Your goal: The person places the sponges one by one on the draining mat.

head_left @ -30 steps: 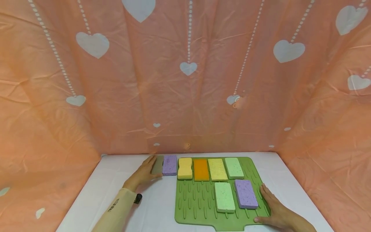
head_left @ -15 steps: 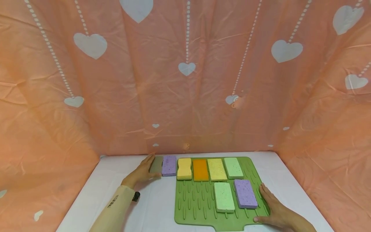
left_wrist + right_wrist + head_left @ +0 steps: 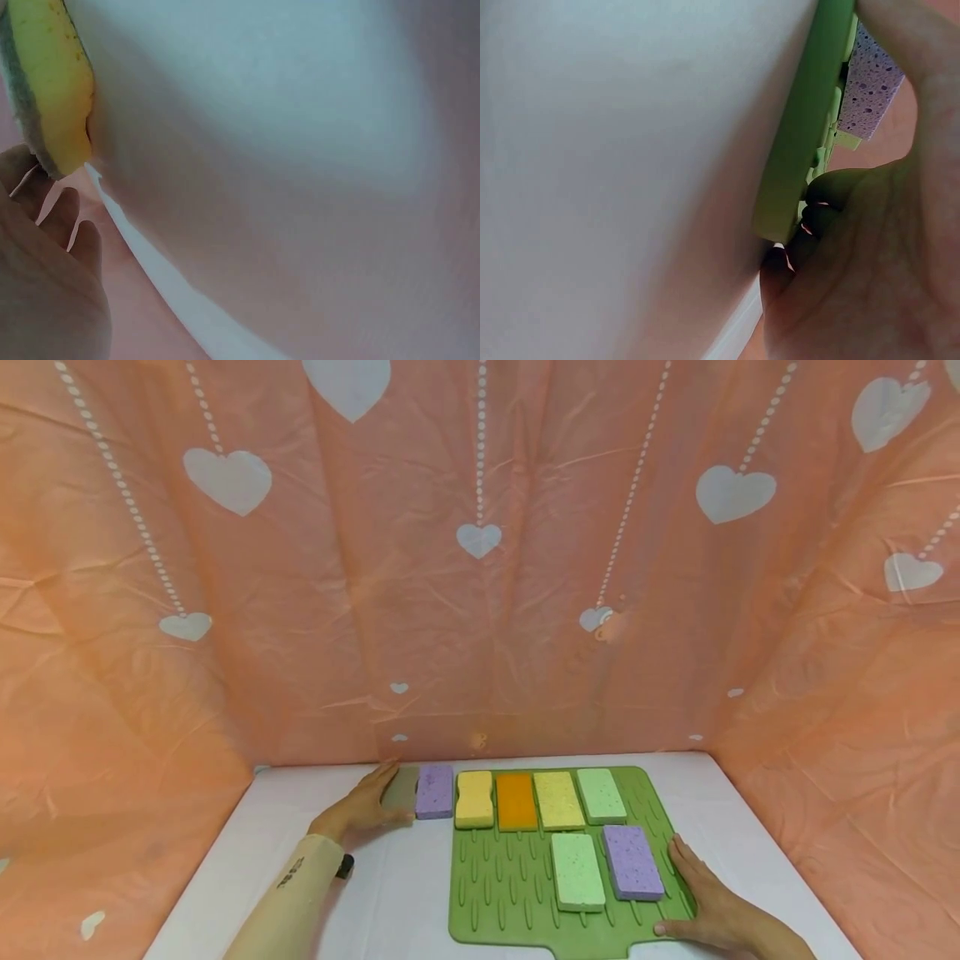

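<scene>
At the table's far left, my left hand [image 3: 358,806] spans a grey-topped sponge [image 3: 401,787], thumb at its near end and fingers at its far end. That sponge's yellow layer shows in the left wrist view, where fingertips [image 3: 64,214] meet its end. A purple sponge [image 3: 434,792] lies against its right side. My right hand [image 3: 705,902] rests at the near right corner of a green ridged mat [image 3: 495,893], thumb at the near edge, fingers extended along the right edge. Closest to it on the mat is another purple sponge [image 3: 633,863].
Along the mat's back lie a notched yellow sponge [image 3: 475,799], an orange sponge [image 3: 517,802], a pale yellow sponge [image 3: 558,799] and a green sponge [image 3: 602,796]. A second green sponge [image 3: 577,872] lies nearer. Orange heart-patterned cloth [image 3: 480,643] walls the white table.
The head view has shifted slightly, so everything drifts a little left. Both hands and the sponges otherwise keep nearly the same places.
</scene>
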Available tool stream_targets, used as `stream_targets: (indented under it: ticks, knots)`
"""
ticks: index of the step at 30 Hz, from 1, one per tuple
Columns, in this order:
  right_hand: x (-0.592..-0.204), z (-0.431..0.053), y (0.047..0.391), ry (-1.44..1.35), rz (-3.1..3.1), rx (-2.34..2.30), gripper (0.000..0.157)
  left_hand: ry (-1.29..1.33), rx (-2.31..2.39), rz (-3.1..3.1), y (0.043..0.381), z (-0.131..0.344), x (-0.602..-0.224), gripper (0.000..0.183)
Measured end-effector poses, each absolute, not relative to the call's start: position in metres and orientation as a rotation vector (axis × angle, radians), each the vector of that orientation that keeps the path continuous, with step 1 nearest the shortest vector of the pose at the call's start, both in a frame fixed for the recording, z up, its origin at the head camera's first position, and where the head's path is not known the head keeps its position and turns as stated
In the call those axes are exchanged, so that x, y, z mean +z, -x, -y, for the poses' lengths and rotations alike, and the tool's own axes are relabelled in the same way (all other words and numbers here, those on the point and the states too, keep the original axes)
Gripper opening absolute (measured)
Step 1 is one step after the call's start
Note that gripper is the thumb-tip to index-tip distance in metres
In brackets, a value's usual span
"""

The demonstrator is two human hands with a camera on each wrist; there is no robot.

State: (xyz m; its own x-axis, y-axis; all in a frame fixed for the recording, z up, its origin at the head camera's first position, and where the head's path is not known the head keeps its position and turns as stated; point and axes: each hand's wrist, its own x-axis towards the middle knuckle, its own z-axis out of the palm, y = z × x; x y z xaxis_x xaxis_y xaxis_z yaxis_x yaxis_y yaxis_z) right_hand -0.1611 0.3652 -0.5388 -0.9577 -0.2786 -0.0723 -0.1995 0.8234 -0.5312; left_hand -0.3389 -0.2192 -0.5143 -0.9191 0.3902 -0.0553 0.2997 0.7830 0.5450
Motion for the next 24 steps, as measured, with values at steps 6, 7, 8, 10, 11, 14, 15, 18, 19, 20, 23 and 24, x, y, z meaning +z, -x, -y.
stream_targets:
  ticks: [6,7,8,10,11,14,15,18,19,20,23,24]
  knots:
    - [-0.540,-0.365,0.160,0.386,-2.877,-0.801,0.123,-0.563,0.811,-2.829,0.339,0.223,-0.515,0.118]
    - [-0.540,-0.365,0.160,0.386,-2.880,-0.798,0.123,-0.566,0.809,-2.828,0.338,0.224,-0.515,0.118]
    - [-0.540,-0.364,0.160,0.388,-2.886,-0.793,0.124,-0.570,0.807,-2.828,0.338,0.225,-0.515,0.118]
    - [-0.540,-0.364,0.161,0.395,-2.901,-0.783,0.124,-0.579,0.799,-2.826,0.336,0.226,-0.514,0.117]
    - [-0.540,-0.364,0.161,0.396,-2.907,-0.778,0.124,-0.585,0.795,-2.822,0.335,0.227,-0.513,0.117]
    - [-0.541,-0.364,0.161,0.399,-2.926,-0.773,0.125,-0.597,0.769,-2.813,0.332,0.229,-0.511,0.117]
    - [-0.541,-0.364,0.161,0.399,-2.930,-0.770,0.125,-0.593,0.766,-2.803,0.331,0.230,-0.509,0.117]
    - [-0.542,-0.365,0.161,0.400,-2.940,-0.767,0.125,-0.587,0.757,-2.775,0.329,0.232,-0.506,0.117]
    - [-0.543,-0.366,0.161,0.401,-2.941,-0.767,0.125,-0.585,0.758,-2.766,0.327,0.233,-0.505,0.116]
    - [-0.543,-0.366,0.161,0.402,-2.939,-0.768,0.125,-0.584,0.761,-2.757,0.327,0.234,-0.504,0.116]
    - [-0.543,-0.366,0.161,0.412,-2.935,-0.772,0.124,-0.589,0.781,-2.743,0.325,0.235,-0.503,0.116]
    - [-0.543,-0.366,0.161,0.411,-2.930,-0.775,0.124,-0.587,0.793,-2.741,0.325,0.235,-0.504,0.116]
